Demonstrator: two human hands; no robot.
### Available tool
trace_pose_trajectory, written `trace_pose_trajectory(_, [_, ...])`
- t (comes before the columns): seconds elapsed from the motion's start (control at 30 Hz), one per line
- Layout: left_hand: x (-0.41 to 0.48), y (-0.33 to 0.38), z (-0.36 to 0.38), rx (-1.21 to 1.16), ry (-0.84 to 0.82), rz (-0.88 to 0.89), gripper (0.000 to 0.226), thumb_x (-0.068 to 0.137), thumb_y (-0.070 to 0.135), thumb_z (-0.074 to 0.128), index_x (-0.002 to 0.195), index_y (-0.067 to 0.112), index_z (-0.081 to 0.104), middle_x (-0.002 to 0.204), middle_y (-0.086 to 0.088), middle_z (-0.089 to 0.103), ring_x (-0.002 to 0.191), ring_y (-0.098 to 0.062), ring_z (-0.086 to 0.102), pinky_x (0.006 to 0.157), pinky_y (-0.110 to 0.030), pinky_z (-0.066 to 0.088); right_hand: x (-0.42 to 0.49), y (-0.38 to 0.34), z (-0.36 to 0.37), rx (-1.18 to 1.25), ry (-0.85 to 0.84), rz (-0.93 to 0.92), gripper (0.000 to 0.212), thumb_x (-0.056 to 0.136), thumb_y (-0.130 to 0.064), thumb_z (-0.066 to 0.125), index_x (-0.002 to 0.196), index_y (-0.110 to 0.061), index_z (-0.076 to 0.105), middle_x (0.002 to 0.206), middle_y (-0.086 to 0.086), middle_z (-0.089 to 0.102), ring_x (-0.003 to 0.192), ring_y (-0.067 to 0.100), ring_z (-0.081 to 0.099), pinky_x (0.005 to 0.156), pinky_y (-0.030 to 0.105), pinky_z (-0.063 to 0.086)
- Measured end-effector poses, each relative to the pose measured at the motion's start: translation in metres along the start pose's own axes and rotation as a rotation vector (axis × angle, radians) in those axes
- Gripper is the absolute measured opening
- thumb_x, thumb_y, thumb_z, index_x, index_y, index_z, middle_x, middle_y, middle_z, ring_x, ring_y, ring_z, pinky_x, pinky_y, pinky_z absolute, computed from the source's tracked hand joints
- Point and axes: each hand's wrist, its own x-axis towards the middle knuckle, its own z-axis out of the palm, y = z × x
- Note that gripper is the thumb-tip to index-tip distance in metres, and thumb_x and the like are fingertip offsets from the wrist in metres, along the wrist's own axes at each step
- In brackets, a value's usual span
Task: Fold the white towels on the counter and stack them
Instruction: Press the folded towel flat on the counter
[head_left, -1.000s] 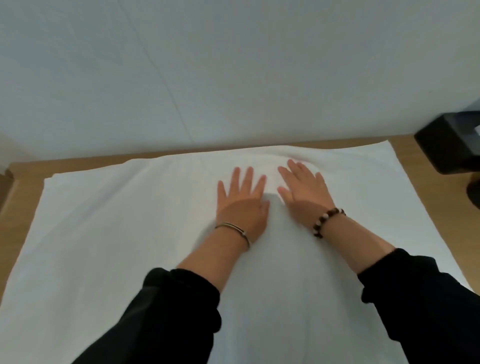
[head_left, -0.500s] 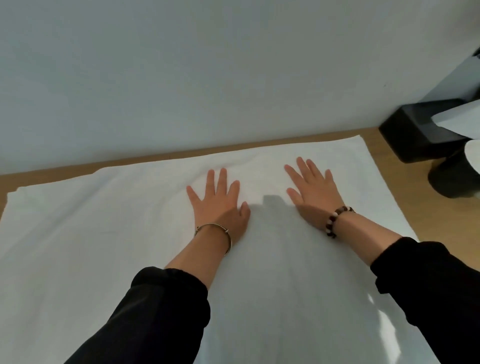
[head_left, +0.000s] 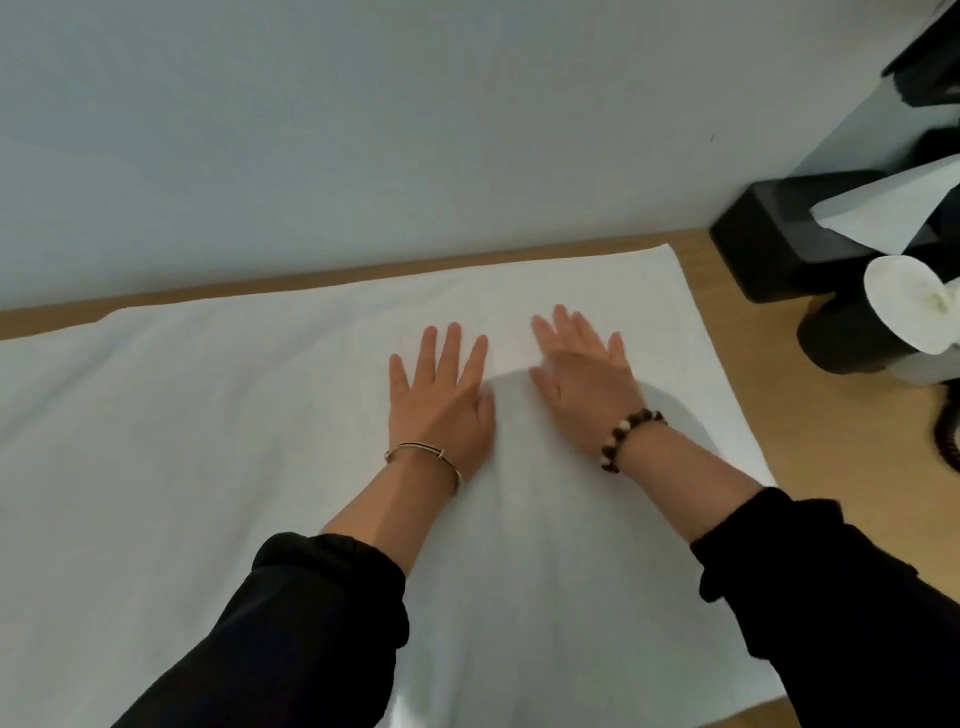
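A large white towel (head_left: 208, 467) lies spread flat over most of the wooden counter (head_left: 810, 441). My left hand (head_left: 441, 400) presses palm down on the towel near its far middle, fingers straight and spread. Just to its right, my right hand (head_left: 582, 379) lies flat on the towel too, fingers straight and slightly blurred. Neither hand holds any cloth. Black sleeves cover both forearms, and each wrist wears a bracelet.
A pale wall (head_left: 363, 130) runs along the counter's far edge. At the right stand a black box (head_left: 779, 239) with white paper sticking out (head_left: 893, 208) and a black cylinder holding a white roll (head_left: 904, 306). A strip of bare wood shows right of the towel.
The view has shifted right, bringing the black items further in. Both hands stay flat on the towel and have slid a little toward its right part, closer together again.
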Motion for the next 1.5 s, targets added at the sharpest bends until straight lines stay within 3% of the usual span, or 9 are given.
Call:
trace_pose_trajectory(0.27, [-0.003, -0.03, -0.005, 0.174, -0.047, 0.031, 0.065, 0.086, 0.055, -0.002, 0.148, 0.037, -0.011, 0.157, 0.007, -0.015, 0.145, -0.019, -0.014, 0.114, -0.048, -0.004, -0.025, 0.011, 0.01, 0.01, 0.007, -0.033, 0.059, 0.094, -0.051, 0.021, 0.15, -0.036, 0.007, 0.16, -0.005, -0.002, 0.146, 0.016, -0.005, 0.115, 0.046, -0.001])
trace_pose_trajectory(0.5, [-0.038, -0.112, -0.022, 0.171, -0.005, -0.262, 0.064, 0.091, 0.053, 0.01, 0.15, 0.033, -0.004, 0.158, 0.008, -0.011, 0.145, -0.014, -0.011, 0.116, -0.047, 0.0, -0.014, 0.019, 0.01, -0.06, 0.052, 0.137, 0.06, 0.097, -0.043, 0.024, 0.152, -0.029, 0.005, 0.16, 0.001, 0.0, 0.147, 0.021, 0.001, 0.115, 0.049, 0.005])
trace_pose_trajectory(0.7, [-0.031, -0.169, -0.038, 0.18, 0.014, -0.413, 0.058, 0.095, 0.046, 0.008, 0.15, 0.033, -0.006, 0.158, 0.007, -0.008, 0.146, -0.018, -0.009, 0.115, -0.047, 0.0, 0.024, 0.012, -0.017, -0.108, -0.145, 0.278, 0.059, 0.1, -0.038, 0.013, 0.151, -0.019, -0.009, 0.158, 0.005, -0.016, 0.146, 0.024, -0.012, 0.117, 0.048, -0.004])
trace_pose_trajectory(0.8, [-0.016, -0.191, -0.05, 0.023, 0.05, -0.442, 0.051, 0.099, 0.036, 0.015, 0.15, 0.028, 0.018, 0.159, 0.003, 0.011, 0.146, -0.019, 0.006, 0.115, -0.046, 0.009, 0.056, -0.023, -0.037, -0.173, 0.001, 0.055, 0.052, 0.1, -0.024, 0.025, 0.149, -0.01, 0.013, 0.156, 0.014, 0.013, 0.142, 0.028, 0.015, 0.114, 0.044, 0.015])
trace_pose_trajectory(0.87, [-0.008, -0.203, -0.057, -0.061, 0.13, -0.35, 0.045, 0.1, 0.025, 0.026, 0.142, 0.021, 0.04, 0.154, -0.003, 0.028, 0.142, -0.024, 0.02, 0.115, -0.041, 0.017, 0.076, -0.056, -0.046, -0.053, 0.094, -0.178, 0.045, 0.096, -0.017, 0.037, 0.14, -0.009, 0.031, 0.138, 0.015, 0.04, 0.124, 0.03, 0.039, 0.101, 0.037, 0.032])
trace_pose_trajectory(0.93, [-0.003, -0.215, -0.066, -0.104, 0.189, -0.275, 0.039, 0.096, 0.011, 0.037, 0.132, 0.014, 0.053, 0.147, -0.008, 0.04, 0.135, -0.029, 0.032, 0.11, -0.036, 0.024, 0.095, -0.084, -0.049, -0.001, 0.044, -0.3, 0.044, 0.093, -0.015, 0.048, 0.136, -0.01, 0.038, 0.13, 0.012, 0.045, 0.118, 0.03, 0.043, 0.096, 0.036, 0.037])
trace_pose_trajectory(1.07, [0.007, -0.244, -0.085, -0.059, 0.037, -0.153, 0.045, 0.088, 0.002, 0.053, 0.132, 0.011, 0.05, 0.137, -0.01, 0.048, 0.125, -0.029, 0.04, 0.102, -0.031, 0.029, 0.129, -0.108, -0.047, -0.139, -0.151, -0.348, 0.042, 0.083, -0.01, 0.058, 0.122, -0.014, 0.044, 0.119, 0.009, 0.047, 0.106, 0.028, 0.049, 0.085, 0.035, 0.045])
trace_pose_trajectory(1.3, [0.04, -0.256, -0.117, 0.126, -0.323, -0.168, 0.056, 0.08, 0.033, 0.07, 0.13, 0.023, 0.047, 0.124, -0.003, 0.054, 0.115, -0.026, 0.051, 0.09, -0.033, 0.043, 0.149, -0.108, -0.055, -0.218, -0.296, -0.248, 0.036, 0.078, -0.03, 0.067, 0.103, -0.018, 0.044, 0.1, 0.005, 0.056, 0.085, 0.026, 0.057, 0.072, 0.032, 0.05])
trace_pose_trajectory(1.5, [0.031, -0.264, -0.128, 0.285, -0.319, -0.121, 0.04, 0.078, 0.031, 0.068, 0.116, 0.021, 0.059, 0.108, -0.005, 0.063, 0.101, -0.027, 0.06, 0.076, -0.03, 0.046, 0.139, -0.09, -0.068, -0.354, -0.299, -0.213, 0.03, 0.083, -0.034, 0.065, 0.101, -0.011, 0.061, 0.095, 0.005, 0.063, 0.085, 0.023, 0.061, 0.07, 0.027, 0.049])
